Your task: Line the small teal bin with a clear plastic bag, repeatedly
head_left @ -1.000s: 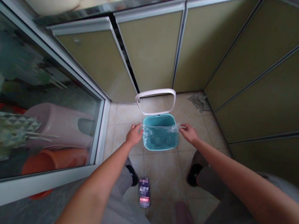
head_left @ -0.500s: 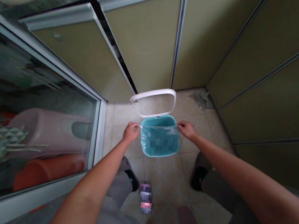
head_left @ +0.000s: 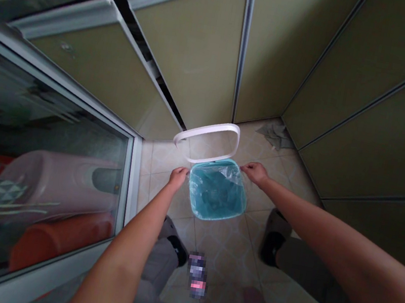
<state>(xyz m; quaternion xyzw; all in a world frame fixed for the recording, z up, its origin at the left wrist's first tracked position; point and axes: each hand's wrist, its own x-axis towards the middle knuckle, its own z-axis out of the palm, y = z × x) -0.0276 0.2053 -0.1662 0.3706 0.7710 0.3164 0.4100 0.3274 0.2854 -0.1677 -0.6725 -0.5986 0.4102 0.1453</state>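
Note:
A teal trash bin [head_left: 212, 218] stands on the tiled floor, lined with a clear plastic bag [head_left: 233, 175]. Its white rim ring [head_left: 209, 131] is tilted up at the far side, hinged or leaning there; I cannot tell which. At the bin's left far corner my left hand [head_left: 178, 176] pinches the bag's edge. My right hand [head_left: 256, 173] is closed on the bag at the opposite right corner. Most of the bag lies inside the bin, against its walls.
Greenish cabinet doors [head_left: 189, 62] rise ahead and to the right; one at the left stands ajar. A glass sliding door [head_left: 87, 123] runs along the left. A grey cloth [head_left: 276, 134] lies in the corner. A blurred-out dark and pink item [head_left: 197, 275] is on the floor near my feet.
The bag's film, stretched across the bin's opening before, now sits lower and farther back along the far wall. Both hands stay at the corners, the left slightly lower.

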